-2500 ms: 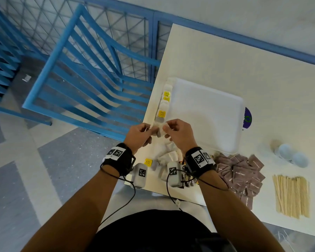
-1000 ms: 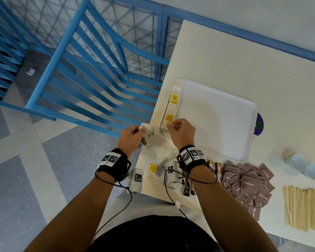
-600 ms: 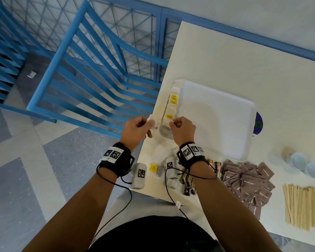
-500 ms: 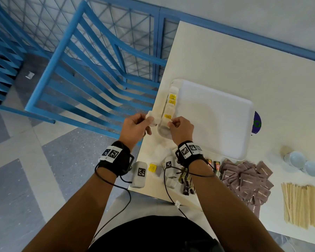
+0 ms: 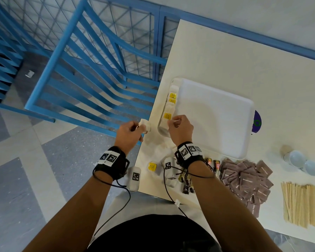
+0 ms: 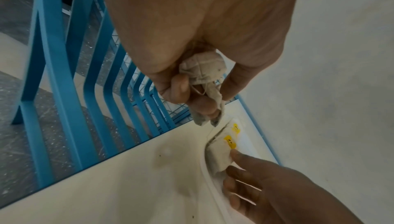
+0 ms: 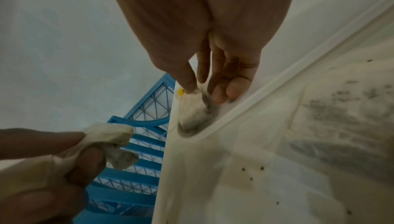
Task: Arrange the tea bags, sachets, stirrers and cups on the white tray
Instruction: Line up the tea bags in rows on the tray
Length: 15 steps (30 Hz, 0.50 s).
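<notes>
Nearest us on the desk (image 5: 216, 57), loose tea bags (image 5: 168, 174) wait. We hold one crumpled tea bag (image 5: 145, 125) in our left hand (image 5: 128, 132), off the desk edge; our right hand (image 5: 180, 129) pinches the nearest bag in the row (image 5: 166, 117) along the white tray (image 5: 215, 115). Bags look soft, light, tearable; grip the paper body, not the yellow tags.

The big cream square table (image 5: 225, 57) carries it all. The white flat plastic tray (image 5: 216, 120) lies near the left edge. By the near edge, left to right: loose white tea bags w/ yellow tags (image 5: 152, 166), small dark sachets (image 5: 186, 180), a heap of brown paper packets (image 5: 247, 179), a row of pale wood stirrers (image 5: 299, 204). Two small white cups (image 5: 302, 162) sit just behind the stirrers. A purple round thing (image 5: 257, 122) pokes out at the tray's right side.
</notes>
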Motion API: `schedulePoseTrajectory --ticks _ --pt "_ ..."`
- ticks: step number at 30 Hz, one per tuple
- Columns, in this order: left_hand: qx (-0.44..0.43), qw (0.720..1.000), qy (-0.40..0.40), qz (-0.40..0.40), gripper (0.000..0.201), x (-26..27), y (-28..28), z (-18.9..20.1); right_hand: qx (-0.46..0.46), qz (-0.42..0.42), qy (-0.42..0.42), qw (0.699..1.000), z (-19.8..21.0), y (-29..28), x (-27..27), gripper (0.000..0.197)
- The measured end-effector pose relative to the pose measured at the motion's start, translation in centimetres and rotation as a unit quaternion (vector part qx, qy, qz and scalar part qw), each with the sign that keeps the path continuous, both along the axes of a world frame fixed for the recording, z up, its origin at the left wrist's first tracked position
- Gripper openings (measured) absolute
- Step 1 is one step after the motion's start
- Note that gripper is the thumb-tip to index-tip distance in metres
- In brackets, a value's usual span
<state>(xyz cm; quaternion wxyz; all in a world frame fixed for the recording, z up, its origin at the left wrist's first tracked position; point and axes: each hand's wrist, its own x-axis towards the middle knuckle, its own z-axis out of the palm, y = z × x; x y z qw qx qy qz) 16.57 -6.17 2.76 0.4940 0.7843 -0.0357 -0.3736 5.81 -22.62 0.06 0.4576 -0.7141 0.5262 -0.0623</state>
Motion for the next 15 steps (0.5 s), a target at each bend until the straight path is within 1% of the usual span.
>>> schedulePoseTrajectory --ticks 2,3,5,7,9,11,13,15 --pt "-0.004 1.000 0.002 -0.001 0.010 -0.1 -0.2 0.0 -0.042 -0.011 -0.013 0.999 0.7 0.3 -0.5 0.025" --pt "-0.006 1.000 0.007 -0.002 0.010 0.0 -0.2 0.0 -0.072 -0.007 -0.025 0.997 1.1 0.5 -0.6 0.026" --pt "-0.012 1.000 0.022 -0.006 0.012 0.0 -0.4 0.1 -0.112 0.032 -0.067 0.991 1.7 1.0 -0.7 0.024" --pt "-0.023 0.999 0.030 -0.018 0.012 0.0 -0.7 0.4 -0.107 0.128 -0.094 0.981 2.1 1.3 -0.2 0.027" --pt "-0.028 0.999 0.031 -0.032 0.010 0.0 -1.1 0.9 -0.067 0.237 -0.088 0.965 2.6 1.2 0.5 0.033" --pt "-0.028 0.998 0.028 -0.041 0.011 0.0 -1.4 1.0 -0.055 0.301 -0.085 0.948 3.1 1.0 1.2 0.025" --pt "-0.025 0.999 0.024 -0.041 0.013 0.1 -1.4 0.9 -0.054 0.301 -0.097 0.947 3.5 0.6 1.7 0.017" --pt "-0.027 0.999 0.020 -0.030 0.016 0.2 -1.4 0.8 -0.037 0.258 -0.102 0.960 3.9 -0.1 1.9 0.015"
